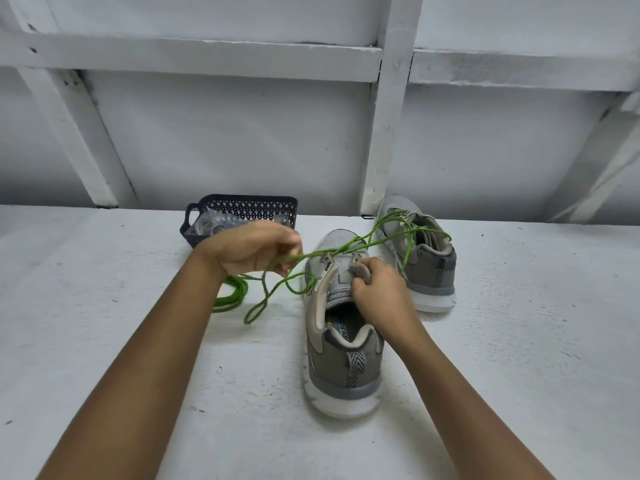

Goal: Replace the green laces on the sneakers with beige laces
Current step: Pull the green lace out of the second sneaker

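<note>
Your left hand pinches a green lace just left of the near sneaker. Your right hand grips that sneaker's eyelet flap. The lace looks light, soft and limp, so take hold close to the eyelets. There are two sneakers. The far sneaker sits behind-right, draped in green strands. One basket stands behind-left.

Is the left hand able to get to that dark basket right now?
Probably yes: the basket sits just behind the left hand, nothing between them, but that hand pinches the green lace and must let go first.
</note>
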